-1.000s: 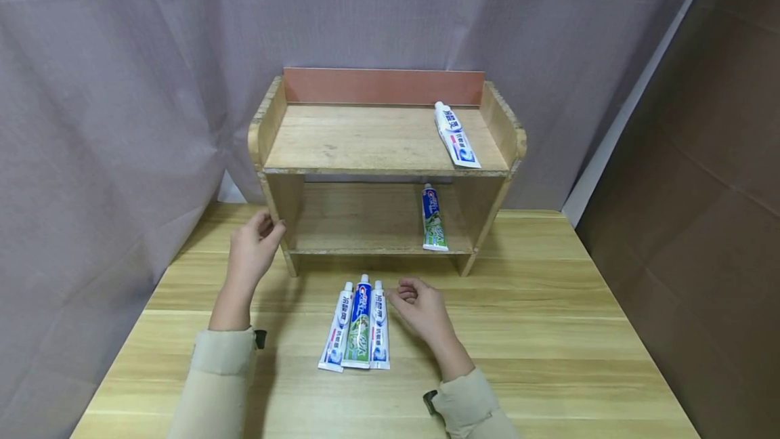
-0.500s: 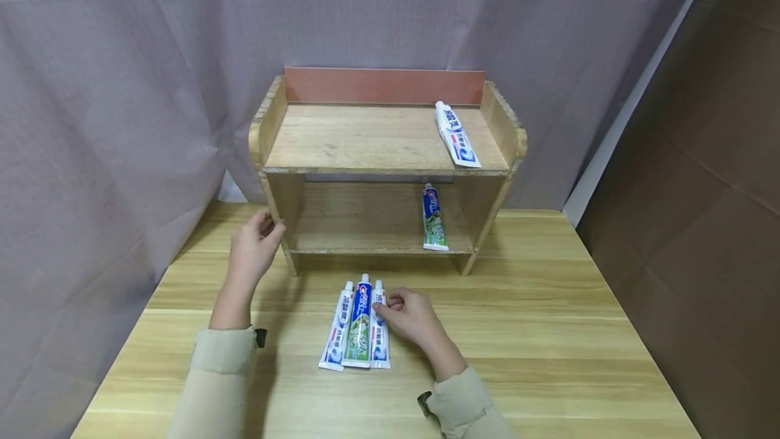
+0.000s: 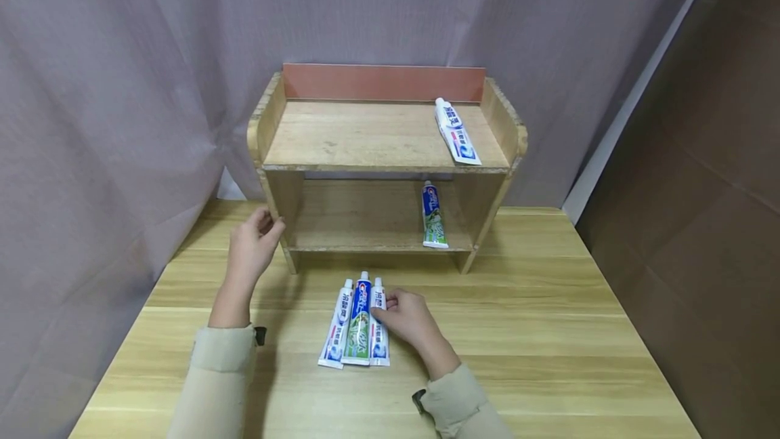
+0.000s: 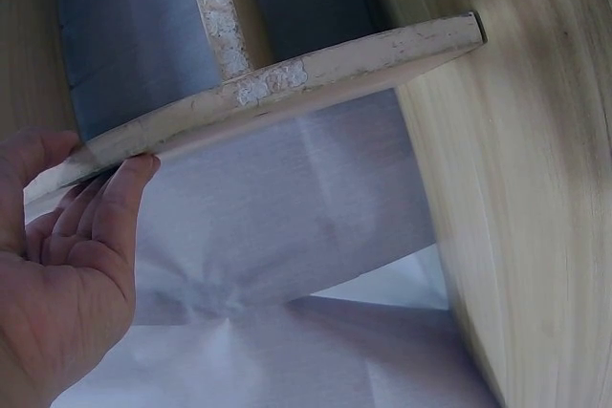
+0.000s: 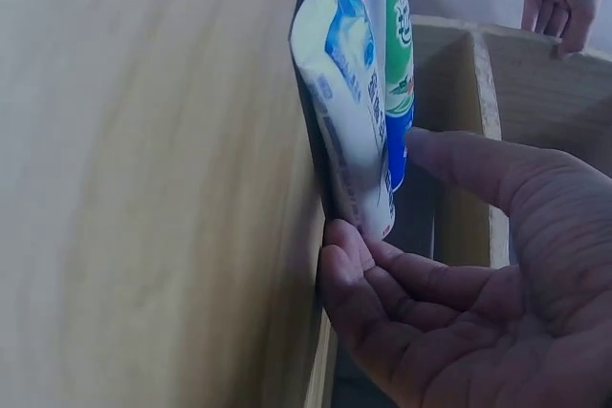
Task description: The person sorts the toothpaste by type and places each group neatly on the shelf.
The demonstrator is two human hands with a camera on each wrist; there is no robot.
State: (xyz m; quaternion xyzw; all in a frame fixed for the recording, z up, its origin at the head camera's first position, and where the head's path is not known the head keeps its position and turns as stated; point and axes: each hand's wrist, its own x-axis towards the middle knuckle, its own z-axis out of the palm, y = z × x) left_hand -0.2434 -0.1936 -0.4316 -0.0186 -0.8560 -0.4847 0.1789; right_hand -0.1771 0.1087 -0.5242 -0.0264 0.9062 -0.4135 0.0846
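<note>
Three toothpaste tubes lie side by side on the table in front of a small wooden shelf point(image 3: 365, 242). The middle one is a blue and green toothpaste tube point(image 3: 357, 330); white toothpaste tubes flank it at left point(image 3: 336, 330) and right point(image 3: 379, 341). My right hand point(image 3: 411, 320) has its thumb over the right white tube and its fingers curled at that tube's outer side. In the right wrist view, fingertips point(image 5: 349, 250) touch it near the cap end. My left hand point(image 3: 252, 242) pinches the shelf's left side panel point(image 4: 277, 83), thumb and fingers on opposite faces.
A white toothpaste tube point(image 3: 457, 132) lies at the right of the shelf's top board. A blue and green toothpaste tube point(image 3: 433, 219) lies on the lower board, also at right. Grey cloth point(image 3: 378, 5) hangs behind, and a brown panel point(image 3: 701, 154) stands at right.
My right hand has moved left from beside the right white toothpaste tube, bringing its thumb over it. My left hand stays on the shelf's side panel. The tubes have not visibly moved.
</note>
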